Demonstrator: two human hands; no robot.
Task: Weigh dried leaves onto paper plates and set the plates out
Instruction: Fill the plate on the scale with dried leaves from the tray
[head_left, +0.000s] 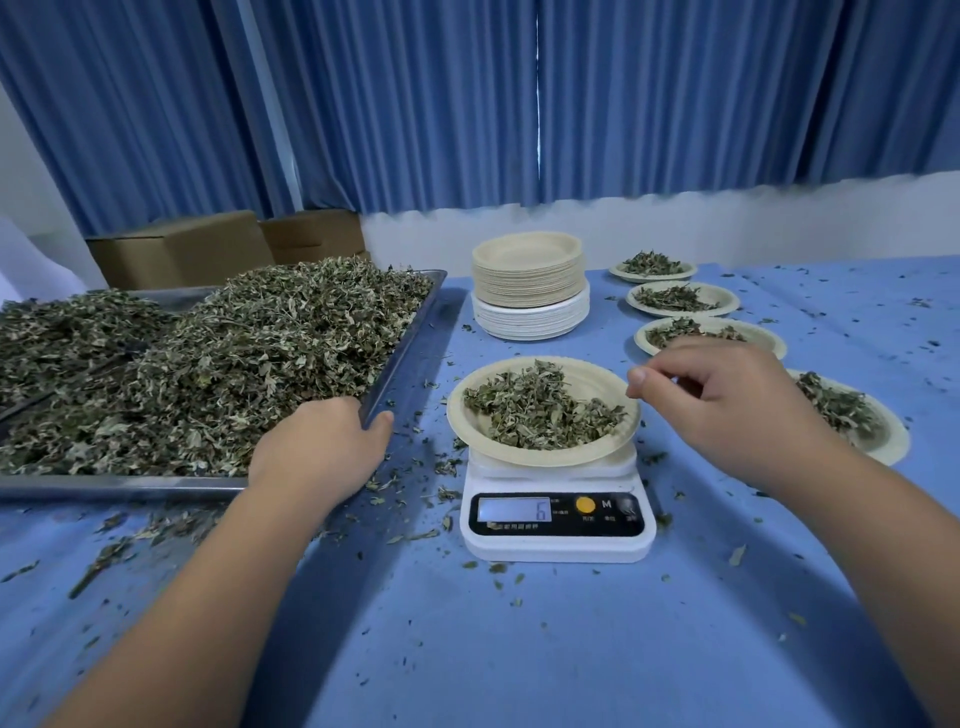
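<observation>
1. Nearest you: the blue surface (519, 649), with both your bare forearms reaching out over it. Loose leaf scraps (114, 556) are scattered across it, thickest at left.
2. The paper plate (467, 415) sits on the white scale (556, 540), centre of view. A heap of dried leaves (540, 413) lies in it. The display (514, 510) shows 6.
3. Your right grip (727, 410) is at the plate's right rim, thumb and forefinger tips pressed together and the other fingers curled. Whether a scrap is pinched there, cannot tell.
4. Your left grip (322, 441) lies on the near right corner of the metal tray (104, 487). The thumb is outside the rim and the fingers reach over it, tips hidden. Clamped or just resting: cannot tell.
5. The tray is left of the scale and piled high with a leaf heap (234, 353).
6. Behind the scale is a stack of empty plates (530, 283), tan ones on white ones.
7. Right of the scale, four filled plates (722, 299) run away from you in a row. The nearest is partly behind your right grip.
8. Farthest off are cardboard boxes (182, 254) behind the tray and blue curtains (415, 104).
</observation>
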